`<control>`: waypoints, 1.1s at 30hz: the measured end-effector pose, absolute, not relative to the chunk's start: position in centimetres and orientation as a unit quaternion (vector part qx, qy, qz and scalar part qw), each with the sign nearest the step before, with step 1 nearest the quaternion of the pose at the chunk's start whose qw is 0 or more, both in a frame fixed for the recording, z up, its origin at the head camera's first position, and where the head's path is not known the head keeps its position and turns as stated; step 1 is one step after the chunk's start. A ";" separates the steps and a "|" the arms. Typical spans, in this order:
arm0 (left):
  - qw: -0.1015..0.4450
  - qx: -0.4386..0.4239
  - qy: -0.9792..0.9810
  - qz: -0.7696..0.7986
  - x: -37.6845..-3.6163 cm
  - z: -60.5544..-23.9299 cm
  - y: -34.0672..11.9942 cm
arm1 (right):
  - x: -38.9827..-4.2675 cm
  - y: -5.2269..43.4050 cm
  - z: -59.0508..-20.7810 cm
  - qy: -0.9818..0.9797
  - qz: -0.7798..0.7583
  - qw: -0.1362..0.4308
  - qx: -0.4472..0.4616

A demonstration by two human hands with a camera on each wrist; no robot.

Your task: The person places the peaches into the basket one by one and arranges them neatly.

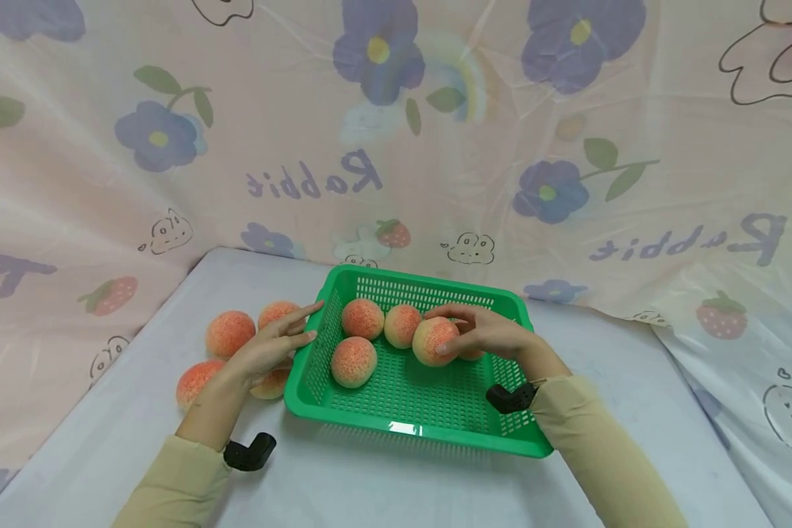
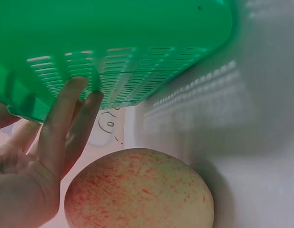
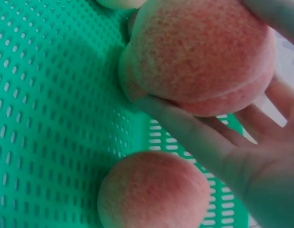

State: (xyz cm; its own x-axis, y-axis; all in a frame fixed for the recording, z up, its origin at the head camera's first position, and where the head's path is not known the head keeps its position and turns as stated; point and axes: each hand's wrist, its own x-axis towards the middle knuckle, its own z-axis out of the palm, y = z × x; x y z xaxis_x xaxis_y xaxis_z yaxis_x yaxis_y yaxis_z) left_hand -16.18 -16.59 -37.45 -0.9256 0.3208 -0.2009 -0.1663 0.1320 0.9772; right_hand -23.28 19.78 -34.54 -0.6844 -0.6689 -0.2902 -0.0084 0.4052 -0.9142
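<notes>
My right hand [image 1: 485,330] holds a peach [image 1: 433,342] above the bottom of the green plastic basket [image 1: 402,433], with fingers and thumb round it. The right wrist view shows this held peach [image 3: 204,52] large, with another peach [image 3: 154,192] below it. My left hand [image 1: 264,353] grips the basket's left rim. In the left wrist view, fingers [image 2: 59,123] of that hand touch the outside of the slotted wall. Inside the basket lie peaches at the left [image 1: 353,362], back left [image 1: 363,319] and back middle [image 1: 402,325]. One more [image 1: 471,355] is partly hidden by my right hand.
Left of the basket, several peaches [image 1: 229,334] lie on the white table [image 1: 343,484], some partly behind my left hand. One peach [image 2: 140,190] sits close under that hand. A patterned curtain [image 1: 435,147] hangs behind and along the sides.
</notes>
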 end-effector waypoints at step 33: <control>0.189 0.053 0.722 0.664 -16.2 -37.6 -16.6 | -23.5 14.2 -36.9 0.770 -0.416 0.404 -0.267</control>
State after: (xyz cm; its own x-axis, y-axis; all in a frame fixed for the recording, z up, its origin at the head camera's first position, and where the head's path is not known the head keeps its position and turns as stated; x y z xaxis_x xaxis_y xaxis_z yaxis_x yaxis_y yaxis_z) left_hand -16.25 -16.59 -37.57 -0.9227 0.3281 -0.2026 -0.1746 0.1130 0.9781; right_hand -23.51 14.17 -36.86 -0.5303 -0.7474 -0.4001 -0.0748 0.5114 -0.8561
